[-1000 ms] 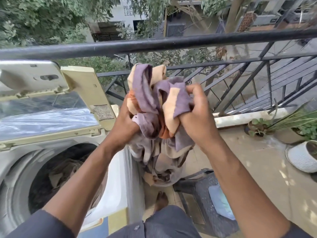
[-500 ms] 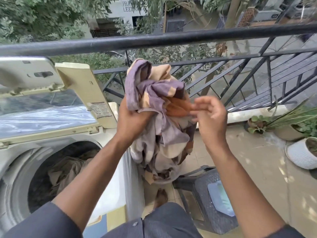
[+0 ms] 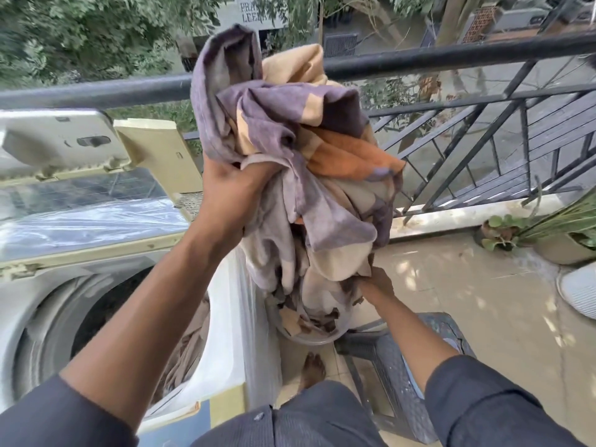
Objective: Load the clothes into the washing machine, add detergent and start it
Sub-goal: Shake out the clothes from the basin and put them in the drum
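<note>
A large purple, beige and orange patterned cloth (image 3: 290,130) hangs bunched in front of me, its lower end trailing into a pale basin (image 3: 309,337) on the floor. My left hand (image 3: 232,188) grips the upper bunch, raised to the right of the washing machine. My right hand (image 3: 377,282) is low, closed on the cloth's lower folds just above the basin. The top-loading washing machine (image 3: 225,317) stands at the left with its lid (image 3: 84,175) propped up. A brownish garment (image 3: 190,346) lies inside its drum.
A black balcony railing (image 3: 451,56) runs across behind the cloth. A dark plastic stool (image 3: 400,382) stands to the right of my legs, my bare foot (image 3: 311,369) beside it. Potted plants (image 3: 548,233) and a white pot (image 3: 580,288) sit at the right edge.
My left hand has lifted the bunched cloth higher. My right hand let go of the upper folds and dropped down to grasp the cloth's lower part near the basin.
</note>
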Tool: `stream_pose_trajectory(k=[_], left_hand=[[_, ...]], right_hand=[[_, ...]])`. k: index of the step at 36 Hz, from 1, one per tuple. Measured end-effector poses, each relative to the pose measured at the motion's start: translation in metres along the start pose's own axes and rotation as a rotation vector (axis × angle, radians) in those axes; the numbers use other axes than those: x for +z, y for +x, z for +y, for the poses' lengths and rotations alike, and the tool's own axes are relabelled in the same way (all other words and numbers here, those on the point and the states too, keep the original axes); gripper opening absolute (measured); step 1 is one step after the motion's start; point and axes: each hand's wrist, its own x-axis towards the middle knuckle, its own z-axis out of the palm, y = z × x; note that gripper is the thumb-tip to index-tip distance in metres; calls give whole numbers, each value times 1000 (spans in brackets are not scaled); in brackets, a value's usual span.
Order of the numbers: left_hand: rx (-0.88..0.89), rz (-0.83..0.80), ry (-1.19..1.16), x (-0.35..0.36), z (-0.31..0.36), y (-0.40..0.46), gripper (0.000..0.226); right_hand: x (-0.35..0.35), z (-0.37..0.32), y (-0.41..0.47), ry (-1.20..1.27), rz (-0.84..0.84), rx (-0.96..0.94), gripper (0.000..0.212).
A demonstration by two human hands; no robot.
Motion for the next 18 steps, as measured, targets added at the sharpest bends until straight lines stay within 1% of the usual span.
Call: stream_pose_trajectory(k=[1, 4, 5, 7, 8, 10, 12, 13, 15, 18], left_hand=[[-9, -3, 11, -2, -3, 1, 24], [-29, -53, 96, -10, -15, 4, 27], [-27, -75, 127, -12, -19, 5, 27], [-25, -108, 186, -17, -30, 7, 26], [-31, -120, 223, -19, -37, 7, 35], [-43, -136, 321, -21, -48, 7, 62], [-59, -137, 430, -22, -55, 5, 74], [-70, -137, 460, -22, -58, 3, 76], [-80, -134, 507, -23, -63, -2, 76], [-63, -129, 588, -23, -65, -4, 74]], right_hand=[[-6, -5, -4, 24, 34, -23, 24], [-27, -19, -14, 16, 139, -122, 47], [-34, -25, -17, 25, 171, -152, 47], [-47, -39, -22, 35, 260, -193, 35], [-53, -49, -27, 36, 315, -228, 30], [-65, -69, -39, 60, 409, -318, 33], [-76, -88, -56, 113, 464, -390, 24], [-82, -99, -65, 146, 478, -424, 21], [-90, -120, -85, 210, 488, -513, 23], [-101, -147, -114, 306, 467, -670, 16]])
